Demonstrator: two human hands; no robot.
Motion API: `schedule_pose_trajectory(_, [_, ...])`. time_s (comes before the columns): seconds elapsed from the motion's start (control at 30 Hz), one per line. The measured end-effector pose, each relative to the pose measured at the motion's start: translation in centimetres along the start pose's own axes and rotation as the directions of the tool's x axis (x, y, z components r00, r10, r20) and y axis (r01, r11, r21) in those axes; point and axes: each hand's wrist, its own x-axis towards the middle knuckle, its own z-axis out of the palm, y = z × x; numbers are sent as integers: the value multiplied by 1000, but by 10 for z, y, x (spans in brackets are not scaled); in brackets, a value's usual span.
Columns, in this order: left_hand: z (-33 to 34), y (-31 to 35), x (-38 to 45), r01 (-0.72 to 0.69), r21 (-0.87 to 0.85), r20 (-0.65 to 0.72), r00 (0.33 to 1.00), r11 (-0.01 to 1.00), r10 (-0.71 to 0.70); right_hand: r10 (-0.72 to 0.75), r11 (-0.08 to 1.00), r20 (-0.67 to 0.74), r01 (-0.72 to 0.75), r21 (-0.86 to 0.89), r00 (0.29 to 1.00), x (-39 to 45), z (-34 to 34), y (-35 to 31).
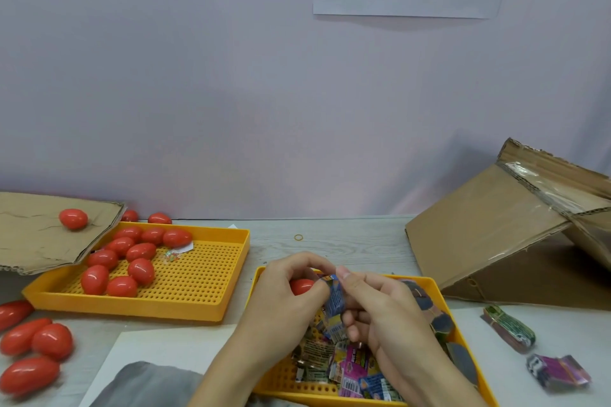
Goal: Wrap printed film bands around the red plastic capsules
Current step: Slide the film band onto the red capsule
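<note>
Left hand (284, 294) grips a glossy red plastic egg-shaped capsule (301, 286); right hand (377, 311) pinches a blue printed film band (334, 296) against it. Both hover over my near yellow perforated plastic tray (439, 287) of loose bands.

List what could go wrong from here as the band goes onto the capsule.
1. The left hand hides most of the capsule, so the band in the right hand could go on crooked.
2. Both hands work over the tray of loose bands; a dropped band would be lost among the others.
3. Loose capsules lie near the table's left edge and could roll off if knocked.
</note>
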Motion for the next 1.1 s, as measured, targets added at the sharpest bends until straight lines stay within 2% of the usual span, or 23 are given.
schedule_pose_trajectory(0.2, [-1,2,-1,-1,38,6,1000,999,1,136,988,25,-137,76,990,-4,1,-4])
schedule_pose_trajectory(0.33, [-1,2,-1,-8,23,7,1000,1000,8,152,980,60,-158,123,987,-6,-1,-7])
schedule_pose_trajectory(0.63, [3,1,-1,39,82,60,997,996,-44,-34,989,-38,39,140,999,-4,-2,-5])
schedule_pose_trajectory(0.8, [0,6,0,131,-28,47,990,991,-130,-170,977,-6,170,130,985,-7,0,-7])
schedule_pose_trajectory(0.93, [-1,7,1,169,-147,-4,985,975,-171,-190,980,16,188,71,982,-5,2,-6])
schedule_pose_trajectory(1.1, [2,4,1,105,-91,-38,993,990,-109,-139,990,-5,139,-18,990,-4,3,-2])
